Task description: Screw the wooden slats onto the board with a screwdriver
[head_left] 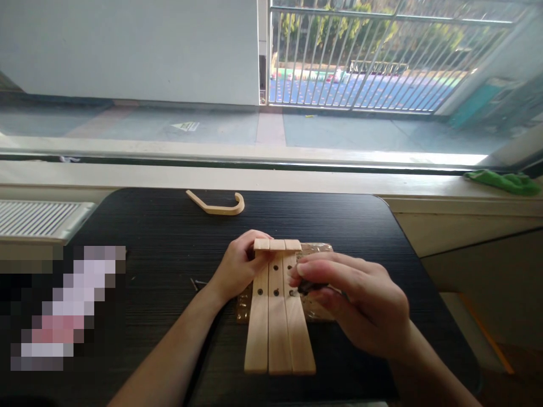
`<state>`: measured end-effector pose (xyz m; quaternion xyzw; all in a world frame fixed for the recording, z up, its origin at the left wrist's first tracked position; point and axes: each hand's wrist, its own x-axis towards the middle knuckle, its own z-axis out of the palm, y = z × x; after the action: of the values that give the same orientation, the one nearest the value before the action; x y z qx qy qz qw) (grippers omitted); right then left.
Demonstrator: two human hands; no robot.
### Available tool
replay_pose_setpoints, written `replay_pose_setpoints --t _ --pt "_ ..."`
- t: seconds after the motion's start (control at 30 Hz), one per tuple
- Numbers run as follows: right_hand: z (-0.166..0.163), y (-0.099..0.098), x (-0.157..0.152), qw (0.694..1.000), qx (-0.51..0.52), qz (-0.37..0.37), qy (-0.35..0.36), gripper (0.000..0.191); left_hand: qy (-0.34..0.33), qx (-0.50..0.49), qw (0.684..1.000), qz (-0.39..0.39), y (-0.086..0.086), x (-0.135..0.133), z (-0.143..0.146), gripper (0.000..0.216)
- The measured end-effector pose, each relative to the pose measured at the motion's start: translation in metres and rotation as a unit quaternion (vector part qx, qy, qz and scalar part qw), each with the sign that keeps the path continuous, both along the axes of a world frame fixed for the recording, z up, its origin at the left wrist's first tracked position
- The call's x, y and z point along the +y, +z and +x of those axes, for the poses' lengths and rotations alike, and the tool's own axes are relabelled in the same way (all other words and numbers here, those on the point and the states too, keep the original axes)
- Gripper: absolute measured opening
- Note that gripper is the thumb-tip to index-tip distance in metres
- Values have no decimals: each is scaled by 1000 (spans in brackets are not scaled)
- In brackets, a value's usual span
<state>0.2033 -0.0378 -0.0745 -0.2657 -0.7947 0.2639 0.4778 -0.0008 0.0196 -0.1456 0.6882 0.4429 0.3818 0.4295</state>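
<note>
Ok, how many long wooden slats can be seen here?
3, side by side: the left slat, the middle slat and the right slat, the last partly covered by the right hand. Any lying underneath would be hidden.

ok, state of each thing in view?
Three-slat pale wooden panel: held by left hand
Dark round fastener heads: in panel, depth unclear
Brown wrapped block: under panel
Small dark object: in right hand, mostly hidden
Curved pale wooden strip: lying loose
Green cloth: crumpled
</note>
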Motion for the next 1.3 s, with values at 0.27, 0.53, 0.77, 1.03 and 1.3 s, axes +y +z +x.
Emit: replay_pose_setpoints --t 0.27,0.53,0.77,1.03,1.3 --pt "-2 4 -1 999 -8 37 -19 23 -1 9 1000 -5 0 -2 0 23" --pt "-6 2 -3 998 4 54 -16 40 3 12 1000 0 -1 -1 0 21" --pt "-3 -4 -4 1000 8 14 27 60 2 9 1000 4 1 -2 0 21" --pt "-3 -3 -3 1000 12 24 6 50 0 5 1000 10 -2 -1 0 25" --pt "-3 -2 -3 1000 9 23 6 37 -4 1 1000 9 -1 -2 0 26"
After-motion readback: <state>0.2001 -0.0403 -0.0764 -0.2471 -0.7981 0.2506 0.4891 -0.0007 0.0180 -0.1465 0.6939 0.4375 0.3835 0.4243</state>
